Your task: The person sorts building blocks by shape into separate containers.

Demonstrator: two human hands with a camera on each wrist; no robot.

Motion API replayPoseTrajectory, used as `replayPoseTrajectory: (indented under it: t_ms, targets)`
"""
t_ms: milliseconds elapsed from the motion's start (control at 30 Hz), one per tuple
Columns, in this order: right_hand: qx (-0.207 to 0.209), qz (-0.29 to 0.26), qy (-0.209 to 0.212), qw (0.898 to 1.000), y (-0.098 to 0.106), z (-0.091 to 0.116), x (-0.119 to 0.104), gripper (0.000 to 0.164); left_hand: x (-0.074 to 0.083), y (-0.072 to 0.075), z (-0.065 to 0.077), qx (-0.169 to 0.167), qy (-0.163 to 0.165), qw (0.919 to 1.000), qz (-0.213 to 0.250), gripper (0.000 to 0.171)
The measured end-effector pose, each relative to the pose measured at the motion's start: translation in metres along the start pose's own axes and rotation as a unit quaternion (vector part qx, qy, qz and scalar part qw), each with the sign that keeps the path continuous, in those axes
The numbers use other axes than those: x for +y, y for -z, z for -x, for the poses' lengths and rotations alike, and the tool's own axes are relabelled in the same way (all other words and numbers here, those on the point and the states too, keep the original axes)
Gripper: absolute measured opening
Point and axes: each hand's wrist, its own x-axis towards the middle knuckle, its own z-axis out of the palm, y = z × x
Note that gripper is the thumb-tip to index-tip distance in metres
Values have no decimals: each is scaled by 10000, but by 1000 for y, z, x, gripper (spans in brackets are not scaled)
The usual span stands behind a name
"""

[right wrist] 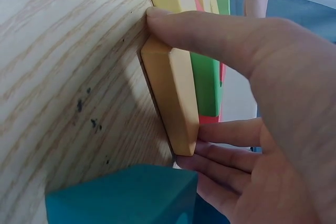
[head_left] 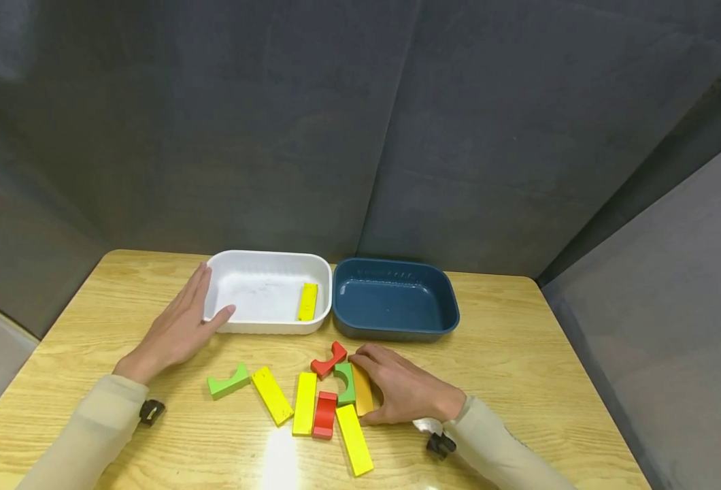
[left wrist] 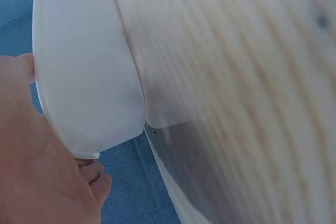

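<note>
My right hand (head_left: 394, 384) spans an orange block (head_left: 362, 390) lengthwise, thumb at its near end and fingertips at its far end. In the right wrist view the orange block (right wrist: 170, 95) lies on the wooden table. Beside it sit a green arch block (head_left: 348, 384) and a yellow block (head_left: 355, 441). My left hand (head_left: 177, 327) rests with straight fingers against the left end of a white tray (head_left: 269, 329), its thumb at the near rim. One yellow block (head_left: 308, 302) lies inside that tray. In the left wrist view the white tray (left wrist: 86, 61) shows its outer wall.
A dark blue tray (head_left: 397, 335) stands right of the white one. Several blocks lie in front: a red arch (head_left: 328, 361), another red arch (head_left: 324, 415), yellow blocks (head_left: 304, 404) and a green arch (head_left: 228, 383). A dark curtain (head_left: 275, 136) hangs behind the table (head_left: 495, 354).
</note>
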Motion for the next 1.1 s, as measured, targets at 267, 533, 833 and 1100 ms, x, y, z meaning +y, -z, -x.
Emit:
replayPoseTrajectory:
  t_ms: [267,533,833,1100]
  targets:
    - [-48,-48,-53,10000,1,2,-1,95,-1,-1,1,15,8,10000,6,101]
    - [-51,-26,-130,9999,1,5,-1,95,0,-2,2,-4,3,10000,17,100]
    - [-8,-65,-190,9998,2,10,-1,94,0,-2,1,-4,14,10000,-32,100]
    - [82,-65,-188,9998,4,14,-2,95,1,0,1,-1,17,10000,-7,100]
